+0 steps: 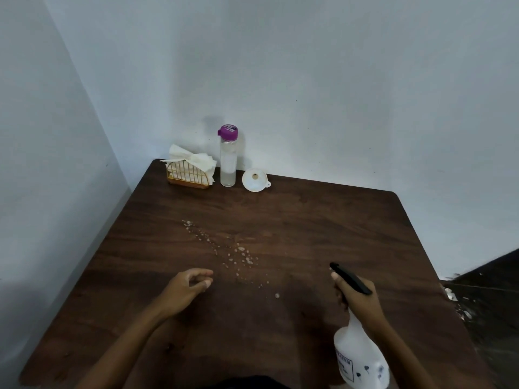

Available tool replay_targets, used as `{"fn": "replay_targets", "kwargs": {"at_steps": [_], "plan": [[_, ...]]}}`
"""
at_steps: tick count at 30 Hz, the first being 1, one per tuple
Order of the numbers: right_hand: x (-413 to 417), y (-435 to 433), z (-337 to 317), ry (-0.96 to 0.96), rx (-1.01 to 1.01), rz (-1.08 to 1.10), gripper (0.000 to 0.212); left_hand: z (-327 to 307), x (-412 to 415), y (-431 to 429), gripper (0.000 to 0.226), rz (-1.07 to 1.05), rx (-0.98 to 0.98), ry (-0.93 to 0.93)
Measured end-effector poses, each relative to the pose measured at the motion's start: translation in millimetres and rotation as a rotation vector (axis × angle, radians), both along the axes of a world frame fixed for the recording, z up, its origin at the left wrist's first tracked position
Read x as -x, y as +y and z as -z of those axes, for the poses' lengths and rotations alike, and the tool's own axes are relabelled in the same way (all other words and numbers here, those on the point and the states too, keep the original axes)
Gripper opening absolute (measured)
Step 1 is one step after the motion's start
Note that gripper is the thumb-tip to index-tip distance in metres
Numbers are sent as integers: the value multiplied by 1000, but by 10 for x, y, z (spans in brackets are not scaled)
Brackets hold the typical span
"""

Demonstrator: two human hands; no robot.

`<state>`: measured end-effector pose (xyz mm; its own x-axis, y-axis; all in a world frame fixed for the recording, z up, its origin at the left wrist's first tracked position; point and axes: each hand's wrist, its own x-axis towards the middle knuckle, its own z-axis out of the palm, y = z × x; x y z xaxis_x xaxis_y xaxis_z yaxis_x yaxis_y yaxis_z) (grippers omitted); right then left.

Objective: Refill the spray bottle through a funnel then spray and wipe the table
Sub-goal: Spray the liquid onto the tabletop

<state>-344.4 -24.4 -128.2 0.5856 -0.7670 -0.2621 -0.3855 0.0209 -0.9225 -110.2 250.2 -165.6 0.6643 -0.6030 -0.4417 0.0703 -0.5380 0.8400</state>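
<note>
Sprayer (pixel 361 357) sits tilted in the right hand (pixel 358 300), which grips its neck, nozzle pointing over the table (pixel 309 220). Left hand (pixel 186 290) is loosely curled, holding nothing, just beside the droplets (pixel 241 256).

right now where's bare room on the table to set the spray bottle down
Bare wood runs along the table's right side, between the funnel and the right hand holding the spray bottle. Also left of the left hand. Crowded: far corner, with napkin holder and capped bottle; droplets wet the middle.
</note>
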Motion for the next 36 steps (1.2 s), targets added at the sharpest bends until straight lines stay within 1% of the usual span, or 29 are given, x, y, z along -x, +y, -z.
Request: {"fn": "replay_targets", "kwargs": {"at_steps": [3, 4, 6, 9, 10, 12, 15, 17, 19, 21, 23, 26, 27, 29, 32, 33, 34, 36], "plan": [[-72, -18, -62, -13, -24, -158, 9, -24, -8, 10, 26, -11, 6, -16], [-88, -23, -69, -20, -42, -190, 10, -29, -9, 14, 26, -20, 10, -19], [-147, -6, -59, -29, -31, -171, 8, -41, -16, 35, 27, -38, 15, -28], [-260, 53, -3, -20, -11, -19, 14, -62, -39, 84, 27, -55, 19, -23], [-284, 59, 6, -12, -12, -4, 16, -66, -45, 96, 27, -59, 21, -23], [-346, 58, -2, 10, -16, -53, 16, -64, -66, 135, 26, -72, 18, -37], [-428, 49, -75, 57, -70, -215, 15, -54, -102, 181, 27, -109, 21, -38], [-457, 80, -89, 88, -100, -267, 21, -51, -119, 204, 27, -118, 21, -47], [-492, 152, -61, 100, -90, -195, 27, -49, -141, 232, 28, -117, 20, -47], [-495, 202, -29, 119, -54, -135, 29, -36, -160, 246, 28, -121, 17, -44], [-493, 243, -43, 144, -76, -215, 28, -26, -181, 267, 28, -123, 12, -44], [-506, 323, -147, 165, -202, -482, 23, -13, -212, 287, 27, -113, 8, -51], [-516, 351, -169, 164, -216, -545, 22, -13, -220, 290, 27, -115, 4, -54], [-563, 450, -143, 149, -190, -557, 23, -4, -231, 314, 27, -135, 4, -49], [-646, 582, -38, 171, -132, -411, 27, 24, -236, 345, 26, -142, 6, -62], [-660, 591, -26, 182, -124, -399, 27, 29, -233, 350, 25, -140, 5, -74], [-670, 589, -36, 193, -125, -438, 27, 37, -233, 360, 25, -141, 4, -83], [-680, 582, -104, 205, -154, -608, 23, 54, -236, 376, 25, -147, 4, -82]]}}
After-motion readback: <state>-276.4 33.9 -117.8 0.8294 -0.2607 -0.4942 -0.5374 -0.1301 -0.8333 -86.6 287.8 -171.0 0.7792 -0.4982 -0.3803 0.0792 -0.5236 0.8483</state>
